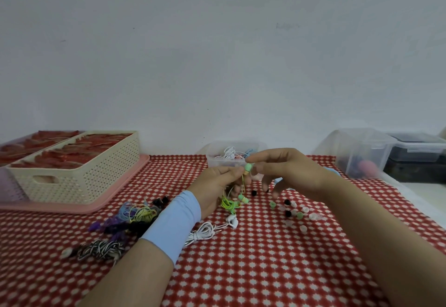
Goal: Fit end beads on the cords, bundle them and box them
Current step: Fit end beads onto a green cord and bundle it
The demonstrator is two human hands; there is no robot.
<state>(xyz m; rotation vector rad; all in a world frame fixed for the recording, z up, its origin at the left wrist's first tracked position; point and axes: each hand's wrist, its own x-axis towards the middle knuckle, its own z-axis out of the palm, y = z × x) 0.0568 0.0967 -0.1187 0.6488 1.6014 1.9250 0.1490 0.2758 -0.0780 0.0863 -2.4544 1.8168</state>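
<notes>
My left hand [217,181] grips a thin green cord [228,204] whose coiled length hangs below the palm. My right hand [289,171] pinches a small green end bead [248,167] at the cord's upper tip, right against the left fingertips. A second green bead [243,198] dangles lower on the cord. Loose beads [295,212] in black, white and green lie scattered on the red patterned cloth [265,258] under my right hand. A white cord [207,230] lies by my left wrist, and a tangle of coloured cords [130,217] lies to its left.
A small clear box [217,159] with bundled cords stands behind my hands. A cream woven basket [79,169] on a pink tray [101,206] fills the far left. Clear lidded tubs [362,152] and a dark tub [417,152] stand at the far right. A striped cord [101,250] lies near left.
</notes>
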